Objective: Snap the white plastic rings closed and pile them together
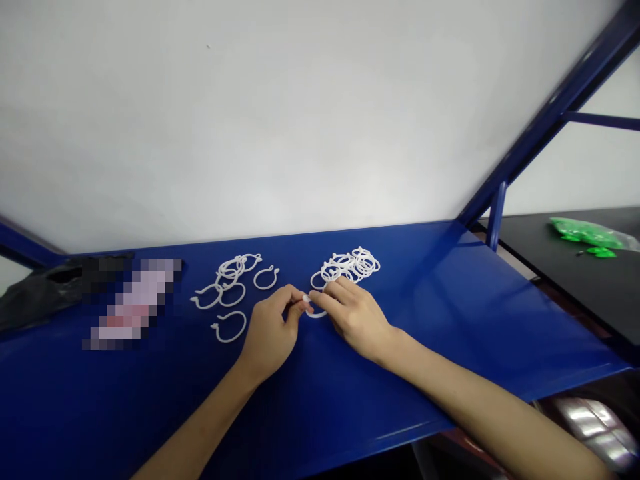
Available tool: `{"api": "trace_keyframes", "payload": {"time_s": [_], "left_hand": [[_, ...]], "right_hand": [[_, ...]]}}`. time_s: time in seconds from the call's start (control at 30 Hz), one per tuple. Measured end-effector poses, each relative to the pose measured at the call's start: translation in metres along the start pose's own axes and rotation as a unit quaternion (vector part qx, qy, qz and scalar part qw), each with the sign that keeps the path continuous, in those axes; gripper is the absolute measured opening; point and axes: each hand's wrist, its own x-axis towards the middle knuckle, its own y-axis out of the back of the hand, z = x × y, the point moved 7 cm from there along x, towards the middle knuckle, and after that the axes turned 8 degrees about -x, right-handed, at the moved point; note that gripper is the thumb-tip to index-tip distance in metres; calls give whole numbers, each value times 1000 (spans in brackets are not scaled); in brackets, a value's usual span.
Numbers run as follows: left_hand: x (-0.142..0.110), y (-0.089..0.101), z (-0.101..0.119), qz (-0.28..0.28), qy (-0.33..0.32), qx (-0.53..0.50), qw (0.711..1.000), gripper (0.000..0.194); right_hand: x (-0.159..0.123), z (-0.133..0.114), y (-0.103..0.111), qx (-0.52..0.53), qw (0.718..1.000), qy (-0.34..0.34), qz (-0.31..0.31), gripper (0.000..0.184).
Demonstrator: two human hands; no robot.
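Note:
Both of my hands meet over the middle of the blue surface, working on one white plastic ring [316, 315]. My left hand [273, 330] pinches the ring's end between thumb and forefinger. On its other side, my right hand [357, 320] has its fingers closed on the ring and partly hides it. Several thin white rings with a gap and small end pieces, one of them a separate ring [230, 341], lie spread out to the left of my left hand. Just beyond my right hand is a heap of similar white rings [367, 265], overlapping each other.
The blue metal shelf [440, 300] backs onto a pale wall [310, 133]. Black plastic [40, 293] and a pixelated item [135, 300] lie at left. A slanting blue post [530, 133] stands at right. Beyond it, a dark table [565, 280] holds a bag of green pieces [590, 233].

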Motion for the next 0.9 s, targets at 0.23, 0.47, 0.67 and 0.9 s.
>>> {"api": "trace_keyframes", "payload": {"time_s": [0.23,0.47,0.67,0.9], "left_hand": [[6,0,-4,-22,-36,77,996,19],[20,29,-39,-3,10,408,913,34],[20,28,-45,-47,26,444,894,25],[22,29,-34,7,8,325,946,15]], "right_hand": [[3,12,-5,-47,998,-30,3,25],[-5,79,4,-165,963,-212,-2,20],[-8,96,-2,-142,964,-223,-39,17],[-7,92,-2,-131,970,-204,-15,17]]}}
